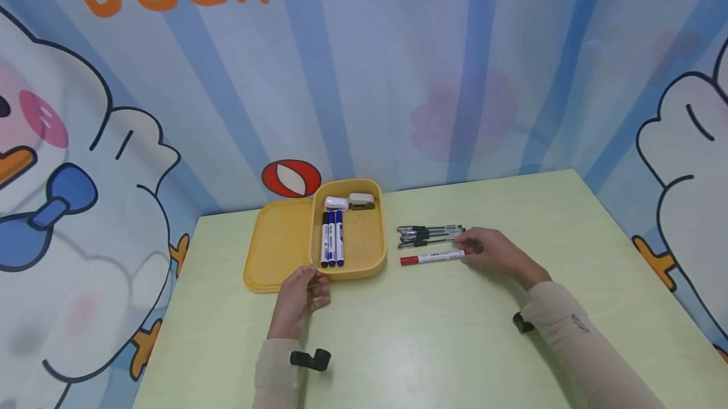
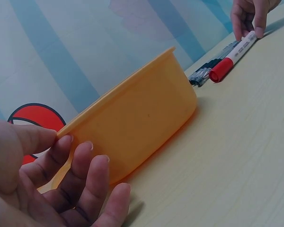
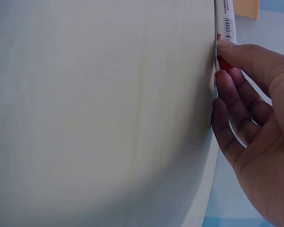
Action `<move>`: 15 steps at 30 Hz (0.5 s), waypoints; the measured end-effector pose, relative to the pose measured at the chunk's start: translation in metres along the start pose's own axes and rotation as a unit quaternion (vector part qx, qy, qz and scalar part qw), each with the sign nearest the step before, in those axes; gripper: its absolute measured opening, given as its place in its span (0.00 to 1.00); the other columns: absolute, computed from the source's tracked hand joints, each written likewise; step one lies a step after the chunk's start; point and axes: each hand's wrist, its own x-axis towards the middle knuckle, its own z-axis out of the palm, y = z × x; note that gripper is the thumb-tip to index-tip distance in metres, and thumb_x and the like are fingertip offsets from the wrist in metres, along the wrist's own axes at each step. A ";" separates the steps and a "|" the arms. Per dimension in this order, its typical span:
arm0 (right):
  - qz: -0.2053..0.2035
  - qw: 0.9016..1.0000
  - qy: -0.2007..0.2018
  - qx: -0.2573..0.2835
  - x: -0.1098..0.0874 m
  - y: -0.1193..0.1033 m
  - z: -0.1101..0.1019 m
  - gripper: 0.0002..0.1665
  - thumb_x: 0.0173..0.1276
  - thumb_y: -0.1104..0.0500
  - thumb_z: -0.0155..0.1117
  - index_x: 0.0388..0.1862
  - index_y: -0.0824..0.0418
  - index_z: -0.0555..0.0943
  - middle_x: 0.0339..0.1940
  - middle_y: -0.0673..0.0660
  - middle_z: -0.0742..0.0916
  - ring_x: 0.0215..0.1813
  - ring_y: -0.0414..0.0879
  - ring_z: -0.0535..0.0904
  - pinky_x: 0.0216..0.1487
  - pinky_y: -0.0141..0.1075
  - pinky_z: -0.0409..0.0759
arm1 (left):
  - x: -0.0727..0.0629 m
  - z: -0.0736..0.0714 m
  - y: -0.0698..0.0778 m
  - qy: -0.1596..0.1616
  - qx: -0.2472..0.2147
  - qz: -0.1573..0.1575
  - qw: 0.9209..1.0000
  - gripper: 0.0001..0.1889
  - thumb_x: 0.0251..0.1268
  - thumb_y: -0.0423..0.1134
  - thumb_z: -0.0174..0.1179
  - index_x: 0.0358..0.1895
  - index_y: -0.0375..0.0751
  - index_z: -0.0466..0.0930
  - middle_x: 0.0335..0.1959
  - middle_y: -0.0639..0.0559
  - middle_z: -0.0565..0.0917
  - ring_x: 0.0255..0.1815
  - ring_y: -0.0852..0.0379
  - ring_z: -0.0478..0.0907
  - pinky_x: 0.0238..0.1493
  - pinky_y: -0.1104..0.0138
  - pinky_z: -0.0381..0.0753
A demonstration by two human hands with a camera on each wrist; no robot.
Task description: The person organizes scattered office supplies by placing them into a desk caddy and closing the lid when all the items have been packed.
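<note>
My left hand [image 1: 296, 300] pinches the front-left rim of a yellow plastic box [image 1: 361, 241] between thumb and index finger. In the left wrist view the other fingers curve beside the box wall [image 2: 137, 113]. Inside the box, one black marker [image 1: 325, 244] and two blue markers [image 1: 339, 241] lie side by side, with two small white objects [image 1: 336, 203] behind them. To the right of the box, my right hand [image 1: 495, 251] pinches the right end of a red-capped white marker [image 1: 435, 258]. That marker's red cap [image 2: 221, 70] points toward the box.
Several clear pens with dark grips [image 1: 429, 232] lie together just behind the red marker. A yellow lid [image 1: 277, 246] rests flat to the left of the box. The pale table [image 1: 409, 346] ends at a cartoon-printed backdrop [image 1: 387, 80].
</note>
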 end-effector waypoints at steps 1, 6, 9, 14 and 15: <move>0.000 1.000 0.000 0.000 0.000 0.000 0.000 0.21 0.65 0.67 0.72 0.57 0.62 0.83 0.42 0.53 0.85 0.44 0.44 0.80 0.46 0.41 0.83 | 0.000 0.000 0.000 0.000 0.000 0.000 1.000 0.16 0.79 0.50 0.53 0.45 0.39 0.79 0.38 0.48 0.84 0.36 0.54 0.81 0.41 0.60 0.86; 0.005 1.000 0.002 0.003 -0.002 -0.001 0.000 0.21 0.66 0.66 0.72 0.58 0.61 0.83 0.44 0.54 0.85 0.46 0.45 0.81 0.50 0.43 0.83 | -0.001 0.000 0.000 -0.001 0.002 -0.001 1.000 0.16 0.80 0.50 0.52 0.45 0.39 0.79 0.39 0.48 0.84 0.36 0.54 0.81 0.41 0.59 0.86; 0.006 1.000 0.006 0.012 -0.004 -0.001 -0.001 0.21 0.66 0.65 0.72 0.58 0.61 0.83 0.45 0.55 0.85 0.47 0.46 0.81 0.51 0.44 0.83 | -0.001 0.000 0.000 -0.002 0.001 -0.001 1.000 0.16 0.80 0.50 0.52 0.45 0.39 0.79 0.39 0.48 0.84 0.37 0.54 0.81 0.41 0.60 0.86; 0.003 0.999 0.016 0.031 -0.007 -0.002 -0.003 0.18 0.67 0.66 0.71 0.55 0.60 0.84 0.48 0.57 0.84 0.49 0.48 0.81 0.51 0.42 0.84 | 0.000 0.000 0.001 -0.001 0.000 -0.004 1.000 0.16 0.80 0.49 0.52 0.46 0.39 0.78 0.41 0.46 0.84 0.37 0.54 0.81 0.42 0.59 0.86; 0.004 0.999 0.019 0.034 -0.007 -0.002 -0.003 0.17 0.67 0.66 0.71 0.55 0.60 0.84 0.48 0.57 0.84 0.49 0.49 0.82 0.51 0.41 0.84 | 0.000 0.000 0.001 -0.001 0.000 -0.005 1.000 0.16 0.80 0.49 0.52 0.46 0.39 0.78 0.40 0.46 0.84 0.37 0.53 0.81 0.42 0.59 0.86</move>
